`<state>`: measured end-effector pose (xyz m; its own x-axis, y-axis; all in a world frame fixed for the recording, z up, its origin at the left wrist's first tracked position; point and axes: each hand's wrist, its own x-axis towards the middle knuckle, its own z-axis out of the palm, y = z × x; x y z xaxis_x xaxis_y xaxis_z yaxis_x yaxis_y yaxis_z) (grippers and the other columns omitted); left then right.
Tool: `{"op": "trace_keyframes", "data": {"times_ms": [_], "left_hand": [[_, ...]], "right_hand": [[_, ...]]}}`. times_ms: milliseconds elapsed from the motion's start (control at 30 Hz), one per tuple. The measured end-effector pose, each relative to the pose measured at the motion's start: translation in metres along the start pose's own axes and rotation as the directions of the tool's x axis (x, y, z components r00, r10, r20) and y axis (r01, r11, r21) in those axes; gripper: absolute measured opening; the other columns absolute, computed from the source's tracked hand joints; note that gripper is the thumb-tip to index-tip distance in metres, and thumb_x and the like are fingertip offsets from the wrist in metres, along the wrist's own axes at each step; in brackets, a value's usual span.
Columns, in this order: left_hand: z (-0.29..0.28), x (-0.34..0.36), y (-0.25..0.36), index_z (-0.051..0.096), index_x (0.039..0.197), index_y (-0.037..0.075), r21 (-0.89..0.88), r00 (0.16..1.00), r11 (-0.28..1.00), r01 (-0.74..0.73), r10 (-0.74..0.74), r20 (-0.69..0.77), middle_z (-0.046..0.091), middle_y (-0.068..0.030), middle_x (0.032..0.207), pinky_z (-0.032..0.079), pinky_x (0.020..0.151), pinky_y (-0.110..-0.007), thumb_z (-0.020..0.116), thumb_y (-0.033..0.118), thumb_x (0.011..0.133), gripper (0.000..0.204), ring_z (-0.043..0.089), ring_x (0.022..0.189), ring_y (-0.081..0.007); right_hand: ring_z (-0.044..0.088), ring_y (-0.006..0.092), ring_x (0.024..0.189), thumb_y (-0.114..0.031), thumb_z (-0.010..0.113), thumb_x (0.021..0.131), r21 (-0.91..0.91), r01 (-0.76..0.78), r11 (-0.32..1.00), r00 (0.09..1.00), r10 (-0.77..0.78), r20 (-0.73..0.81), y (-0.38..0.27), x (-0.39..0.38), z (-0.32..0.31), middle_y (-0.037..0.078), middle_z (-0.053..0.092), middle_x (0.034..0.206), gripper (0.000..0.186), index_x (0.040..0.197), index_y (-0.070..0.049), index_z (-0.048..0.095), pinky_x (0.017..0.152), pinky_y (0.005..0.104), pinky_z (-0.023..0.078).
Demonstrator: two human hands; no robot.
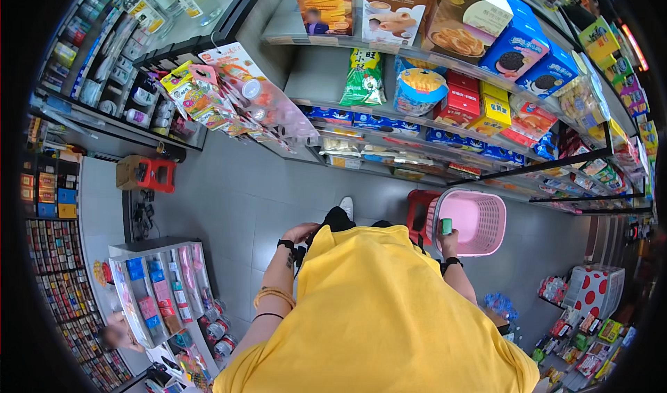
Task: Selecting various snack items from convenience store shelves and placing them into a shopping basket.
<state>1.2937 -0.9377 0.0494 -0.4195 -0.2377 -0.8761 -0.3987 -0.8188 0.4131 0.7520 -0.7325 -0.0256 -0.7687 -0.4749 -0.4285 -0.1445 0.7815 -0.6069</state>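
My right hand [449, 242] is closed around a small green block-like object [446, 225], whose exact kind I cannot make out. It is held beside the left rim of a pink plastic shopping basket [495, 220], and whether the fingers also touch the rim is unclear. The basket has slotted walls, and I see nothing inside it. At my left side hangs my left hand [301, 232], close against my dark trousers [338, 220]. Its fingers are partly hidden there, so its grip does not show.
Ahead stands a snack shelf with cookie boxes [393, 9], a green snack bag [363, 77] and red boxes [458, 100]. Hanging packets [201, 91] stick out at its left end. A red stool [420, 212] touches the basket's left side. A display rack [161, 289] stands to the left.
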Motion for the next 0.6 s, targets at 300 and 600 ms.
{"op": "trace_keyframes", "data": {"times_ms": [300, 600], "left_hand": [[0.007, 0.018, 0.033, 0.062, 0.108, 0.013, 0.310, 0.999, 0.949, -0.051, 0.047, 0.021, 0.062, 0.0014, 0.096, 0.042, 0.073, -0.028, 0.057, 0.039, 0.085, 0.035, 0.055, 0.087, -0.0120], [-0.027, 0.064, -0.001, 0.063, 0.094, 0.003, 0.601, 0.845, 0.797, -0.059, 0.361, -0.395, 0.062, -0.0062, 0.076, 0.045, 0.063, -0.027, 0.058, 0.030, 0.082, 0.030, 0.058, 0.070, -0.0145]], "right_hand": [[0.057, 0.0222, 0.078, -0.004, 0.077, 0.056, 0.005, 0.009, 1.000, 1.000, -0.009, -0.004, -0.006, -0.008, -0.002, 0.012, 0.058, 0.092, 0.067, 0.114, 0.001, 0.044, 0.071, 0.0324, 0.047], [0.057, 0.0186, 0.073, -0.003, 0.078, 0.053, 0.137, -0.059, 0.989, 0.998, 0.056, 0.030, -0.008, -0.016, -0.013, 0.010, 0.058, 0.085, 0.070, 0.114, 0.000, 0.044, 0.064, 0.0307, 0.046]]}}
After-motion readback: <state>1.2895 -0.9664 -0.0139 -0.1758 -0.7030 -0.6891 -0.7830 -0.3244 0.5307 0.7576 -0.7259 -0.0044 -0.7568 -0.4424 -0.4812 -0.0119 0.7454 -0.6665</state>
